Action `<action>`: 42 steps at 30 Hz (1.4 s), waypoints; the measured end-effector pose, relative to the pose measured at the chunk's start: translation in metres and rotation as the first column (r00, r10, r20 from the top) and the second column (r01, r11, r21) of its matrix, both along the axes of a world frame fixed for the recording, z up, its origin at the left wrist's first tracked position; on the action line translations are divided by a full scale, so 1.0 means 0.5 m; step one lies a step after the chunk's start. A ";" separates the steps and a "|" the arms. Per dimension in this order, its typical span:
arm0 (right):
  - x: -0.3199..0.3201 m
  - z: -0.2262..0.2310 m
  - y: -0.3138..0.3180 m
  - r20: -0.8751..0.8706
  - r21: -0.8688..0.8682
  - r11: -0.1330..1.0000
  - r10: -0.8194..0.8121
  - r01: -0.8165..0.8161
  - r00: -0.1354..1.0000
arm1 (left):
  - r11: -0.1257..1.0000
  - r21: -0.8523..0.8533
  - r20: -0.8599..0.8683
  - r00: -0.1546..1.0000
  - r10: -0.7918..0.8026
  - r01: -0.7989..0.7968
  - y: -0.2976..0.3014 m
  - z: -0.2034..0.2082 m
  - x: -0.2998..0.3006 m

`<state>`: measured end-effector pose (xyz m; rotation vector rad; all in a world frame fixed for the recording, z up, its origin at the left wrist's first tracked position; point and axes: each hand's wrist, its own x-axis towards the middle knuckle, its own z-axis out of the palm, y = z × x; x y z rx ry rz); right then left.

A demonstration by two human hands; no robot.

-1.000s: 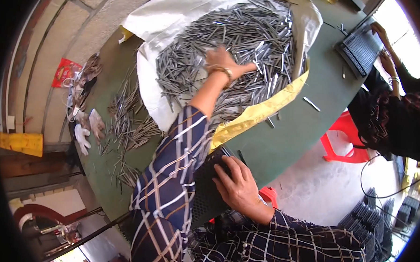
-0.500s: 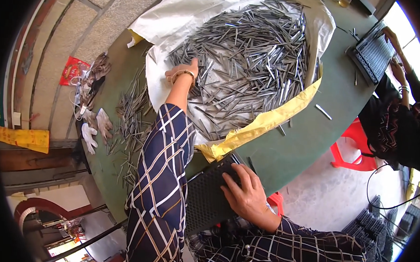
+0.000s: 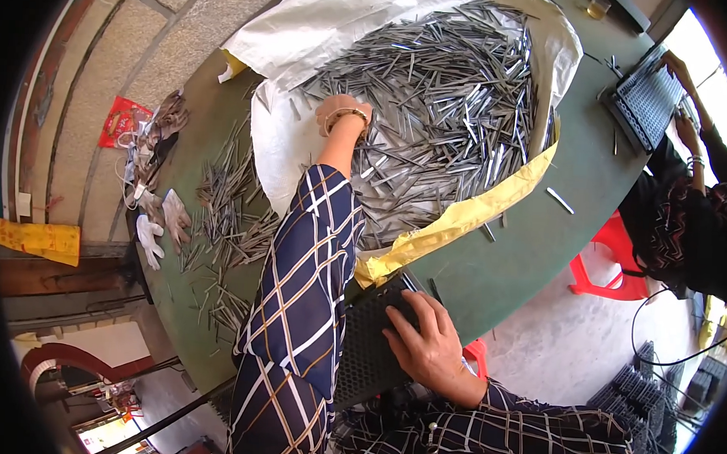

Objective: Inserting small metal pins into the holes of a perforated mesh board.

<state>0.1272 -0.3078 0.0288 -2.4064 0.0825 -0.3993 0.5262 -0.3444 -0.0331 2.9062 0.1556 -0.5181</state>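
Observation:
A big heap of thin grey metal rods [image 3: 450, 109] lies on a white sack sheet [image 3: 307, 38] with a yellow edge [image 3: 461, 219], spread over a round green table [image 3: 524, 258]. My left hand [image 3: 342, 112] reaches far out to the heap's left edge. Its back faces me, and the fingers curl down among the rods, out of sight. My right hand [image 3: 427, 343] lies flat with its fingers apart on a black perforated tray [image 3: 367, 341] at the table's near edge.
Loose rods [image 3: 227, 197] lie scattered on the table's left, beside white gloves [image 3: 161, 218] and a red packet [image 3: 120, 123]. Another person [image 3: 689, 209] works at a second black tray [image 3: 649, 97] at the far right. A red stool [image 3: 601, 262] and stacked black trays [image 3: 640, 393] stand on the floor.
My left hand has slid from the middle of the heap over to its left edge, and its fingers have curled under. My right hand stays on the black tray.

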 end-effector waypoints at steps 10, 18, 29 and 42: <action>-0.004 -0.013 -0.017 -0.003 -0.014 0.998 -0.064 0.064 0.998 | 0.836 -0.067 -0.293 0.791 -0.538 0.544 -0.024 0.114 -0.043; 0.000 -0.009 -0.002 0.018 0.013 0.999 -0.039 0.039 0.999 | 0.824 -0.005 -0.363 0.767 -0.529 0.567 0.089 0.142 -0.052; -0.005 -0.009 0.003 0.034 0.003 0.999 -0.035 0.035 0.999 | 0.947 0.044 -0.153 0.939 -0.309 0.318 0.025 0.041 -0.084; -0.005 -0.001 0.008 0.049 0.007 0.999 -0.034 0.034 0.998 | 0.912 0.136 -0.059 0.922 -0.384 0.388 0.013 0.008 -0.093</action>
